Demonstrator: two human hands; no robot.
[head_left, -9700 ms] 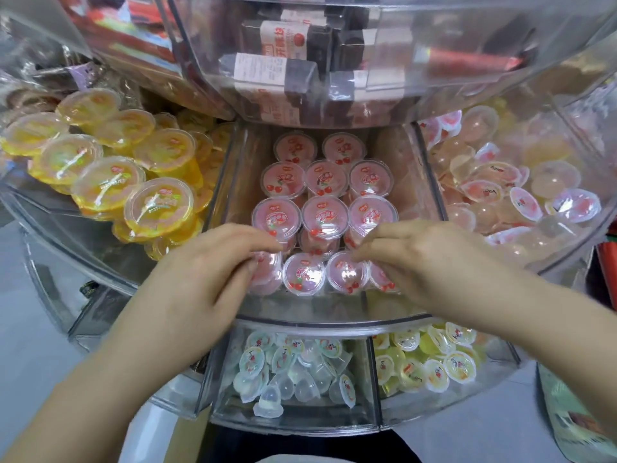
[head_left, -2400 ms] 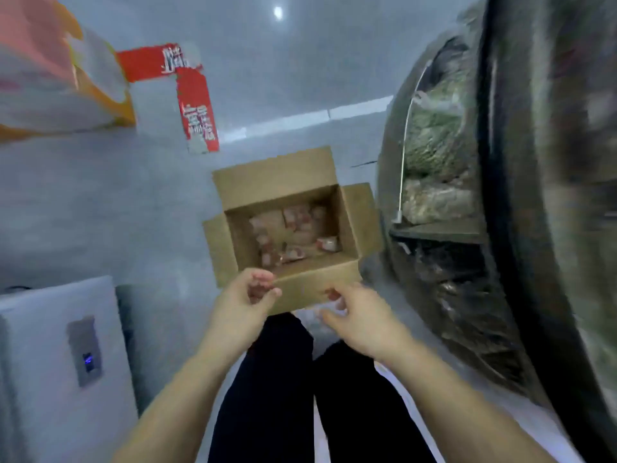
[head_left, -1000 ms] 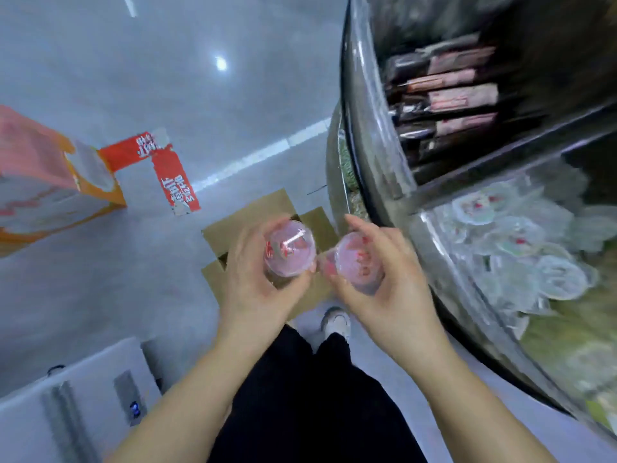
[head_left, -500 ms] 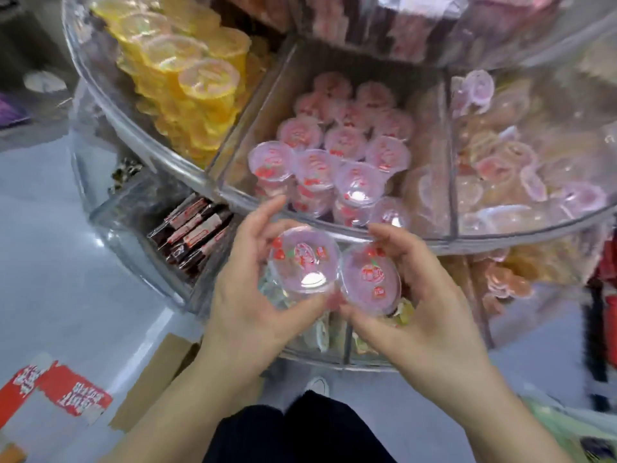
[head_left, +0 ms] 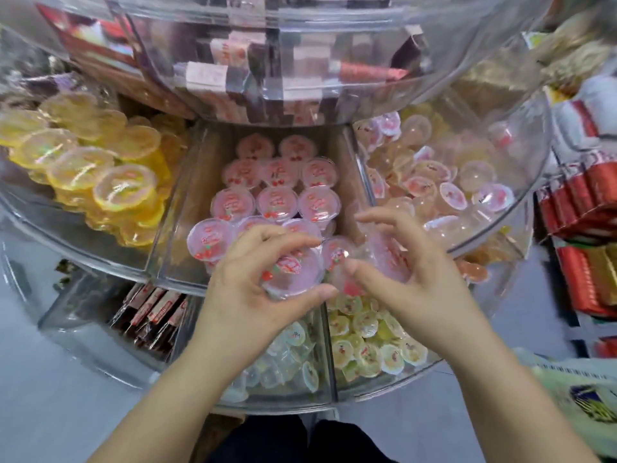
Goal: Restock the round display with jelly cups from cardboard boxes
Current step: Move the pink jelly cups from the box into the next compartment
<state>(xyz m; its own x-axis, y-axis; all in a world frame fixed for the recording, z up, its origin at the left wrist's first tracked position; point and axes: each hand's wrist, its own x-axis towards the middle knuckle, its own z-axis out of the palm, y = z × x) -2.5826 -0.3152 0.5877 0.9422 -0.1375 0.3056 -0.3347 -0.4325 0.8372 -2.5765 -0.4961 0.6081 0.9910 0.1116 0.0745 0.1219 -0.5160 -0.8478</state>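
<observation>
The round clear display (head_left: pixel 173 282) fills the view. Its middle compartment holds rows of pink jelly cups (head_left: pixel 277 202) with cherry lids. My left hand (head_left: pixel 253 295) is shut on one pink jelly cup (head_left: pixel 293 272), held at the compartment's front edge. My right hand (head_left: pixel 410 275) grips a second pink cup (head_left: pixel 387 255) beside it, at the right front corner. The cardboard box is out of view.
Yellow jelly cups (head_left: pixel 100 175) fill the left compartment and mixed pale cups (head_left: pixel 444 185) the right one. An upper tier (head_left: pixel 300 61) overhangs with wrapped bars. The lower tier holds small cups (head_left: pixel 367 335) and dark sticks (head_left: pixel 153 312). Red packets (head_left: pixel 587 208) stand at right.
Both hands rose from in front of the lower tier to the front edge of the pink-cup compartment, each still holding a cup. The view tilted up toward the display.
</observation>
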